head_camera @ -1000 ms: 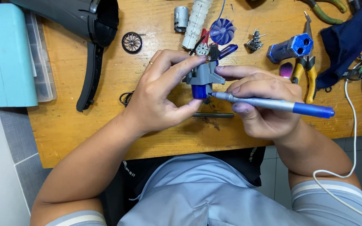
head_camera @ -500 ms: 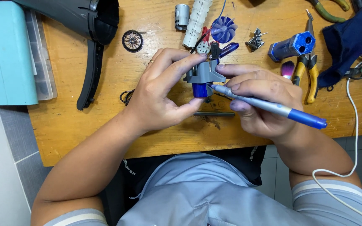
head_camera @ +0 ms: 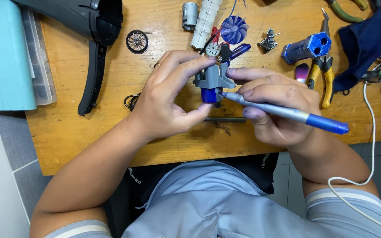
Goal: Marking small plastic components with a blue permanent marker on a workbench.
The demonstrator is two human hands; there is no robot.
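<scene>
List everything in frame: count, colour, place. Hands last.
workbench: 1, wooden, under everything
grey-and-blue part: 1, centre, held
pen-shaped tool: 1, grey and blue, tip at the part
dark housing: 1, top left
teal box: 1, far left
round grille: 1, black, top centre-left
metal cylinder: 1, silver, top centre
blue fan: 1, top centre
blue cylinder: 1, top right
pliers: 1, yellow handles, right
dark cloth: 1, navy, top right
white cable: 1, right
left hand: grips the part
right hand: holds the tool
</scene>
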